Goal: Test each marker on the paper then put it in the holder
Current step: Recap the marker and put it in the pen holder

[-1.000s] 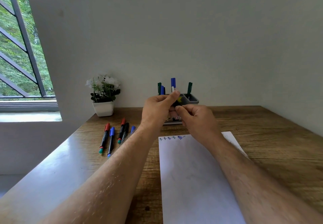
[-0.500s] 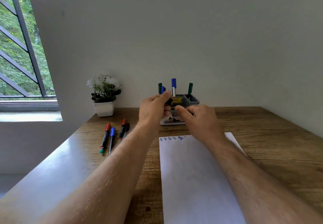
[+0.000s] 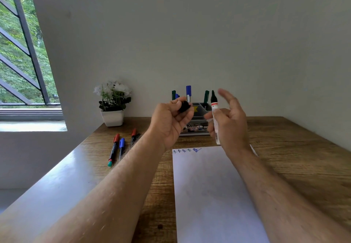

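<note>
My right hand (image 3: 228, 117) holds an uncapped white marker (image 3: 215, 116) upright, its black tip pointing up, in front of the grey holder (image 3: 197, 118). My left hand (image 3: 171, 122) grips the marker's black cap (image 3: 184, 106) between thumb and fingers, a little to the left of the marker. Several capped markers stand in the holder. A white sheet of paper (image 3: 214, 195) lies on the table below my hands, with small blue test marks (image 3: 187, 150) along its top edge. Three loose markers (image 3: 121, 147) lie on the table to the left.
A white pot with white flowers (image 3: 113, 104) stands at the back left against the wall. The wooden table (image 3: 296, 159) runs to the wall behind and at the right. A barred window is at the far left.
My hands have pulled apart: the cap has come off the marker into my left hand, and my right hand has swung the marker upright to the right.
</note>
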